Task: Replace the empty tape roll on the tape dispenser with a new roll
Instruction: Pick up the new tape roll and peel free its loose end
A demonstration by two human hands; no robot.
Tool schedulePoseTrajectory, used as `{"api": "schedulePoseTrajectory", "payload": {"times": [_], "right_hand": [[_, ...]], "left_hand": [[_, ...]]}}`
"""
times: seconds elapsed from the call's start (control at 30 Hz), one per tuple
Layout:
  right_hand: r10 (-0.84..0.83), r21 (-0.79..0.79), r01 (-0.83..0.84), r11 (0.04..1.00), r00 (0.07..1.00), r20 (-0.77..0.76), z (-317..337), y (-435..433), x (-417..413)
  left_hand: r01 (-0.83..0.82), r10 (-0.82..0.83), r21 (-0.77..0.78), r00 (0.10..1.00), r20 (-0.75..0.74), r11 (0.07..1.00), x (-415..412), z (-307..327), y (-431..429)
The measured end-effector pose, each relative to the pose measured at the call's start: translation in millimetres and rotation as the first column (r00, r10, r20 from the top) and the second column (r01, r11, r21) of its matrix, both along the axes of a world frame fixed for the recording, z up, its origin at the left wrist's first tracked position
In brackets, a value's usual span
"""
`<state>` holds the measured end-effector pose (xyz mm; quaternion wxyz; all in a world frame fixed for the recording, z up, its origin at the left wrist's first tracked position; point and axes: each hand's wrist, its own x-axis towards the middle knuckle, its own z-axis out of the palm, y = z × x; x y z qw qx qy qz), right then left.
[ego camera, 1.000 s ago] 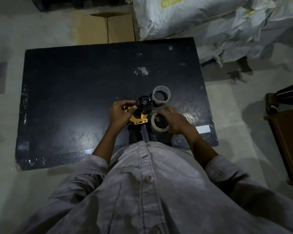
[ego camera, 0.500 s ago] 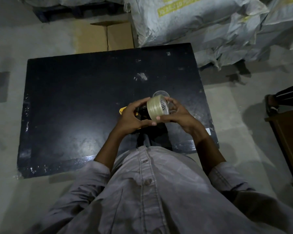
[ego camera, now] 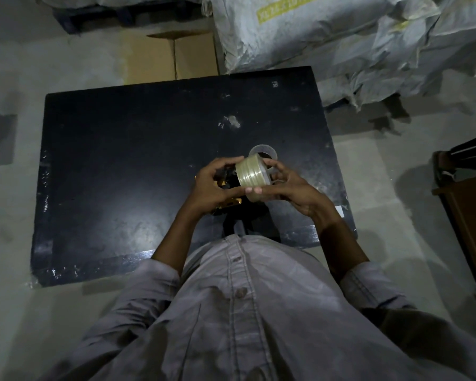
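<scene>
A new roll of clear tape (ego camera: 252,174) stands on edge above the black table (ego camera: 121,160), held between both hands. My right hand (ego camera: 291,188) grips its right side, thumb under the roll. My left hand (ego camera: 215,188) curls round the yellow and black tape dispenser (ego camera: 228,200), fingertips touching the roll's left face. Most of the dispenser is hidden behind my hands. The empty tape core (ego camera: 263,153) stands on the table just beyond the roll.
A cardboard box (ego camera: 173,57) lies on the floor beyond the table. Grey sacks (ego camera: 341,37) are piled at the back right. A brown piece of furniture (ego camera: 473,215) stands at the right edge. A white label (ego camera: 340,210) sits near the table's right front corner.
My right hand lifted the new roll off the table and brought it against the dispenser. The roll has since turned so its outer band faces me.
</scene>
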<state>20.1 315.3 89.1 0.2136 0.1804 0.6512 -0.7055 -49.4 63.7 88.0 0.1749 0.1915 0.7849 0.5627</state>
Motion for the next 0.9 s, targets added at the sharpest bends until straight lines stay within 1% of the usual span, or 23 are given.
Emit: {"api": "schedulePoseTrajectory", "payload": {"times": [0.2, 0.37, 0.43, 0.53, 0.63, 0.7, 0.8, 0.87, 0.9], "right_hand": [[0.035, -0.015, -0.034, 0.999, 0.999, 0.008, 1, -2, 2], [0.048, 0.012, -0.048, 0.999, 0.999, 0.003, -4, -4, 3], [0.041, 0.029, -0.041, 0.999, 0.999, -0.001, -6, -5, 3], [0.079, 0.07, -0.077, 0.995, 0.997, -0.024, -8, -5, 4], [0.124, 0.095, -0.119, 0.988, 0.991, -0.047, -6, -6, 6], [0.135, 0.106, -0.129, 0.986, 0.989, -0.054, -5, -9, 6], [0.137, 0.158, -0.121, 0.98, 0.987, -0.09, -3, -13, 3], [0.128, 0.189, -0.098, 0.977, 0.979, -0.157, -4, -14, 1], [0.122, 0.188, -0.086, 0.978, 0.974, -0.19, -4, -14, -1]], "left_hand": [[-0.001, -0.001, 0.039, 0.998, 0.057, 0.999, 0, -6, -3], [0.075, -0.077, 0.028, 0.995, 0.067, 0.997, -2, -4, -1], [0.086, -0.088, 0.03, 0.991, 0.101, 0.996, -3, -3, 0], [0.053, -0.06, 0.052, 0.988, 0.146, 0.997, -4, -4, -1], [0.009, -0.012, 0.025, 0.992, 0.123, 1.0, -7, -13, -2], [-0.049, 0.045, 0.024, 0.989, 0.138, 0.999, -6, -16, -1], [-0.154, 0.143, 0.021, 0.954, 0.265, 0.988, -2, -17, 6], [-0.225, 0.209, -0.013, 0.881, 0.425, 0.974, -2, -16, 9], [-0.237, 0.203, 0.0, 0.833, 0.515, 0.972, -2, -16, 9]]}}
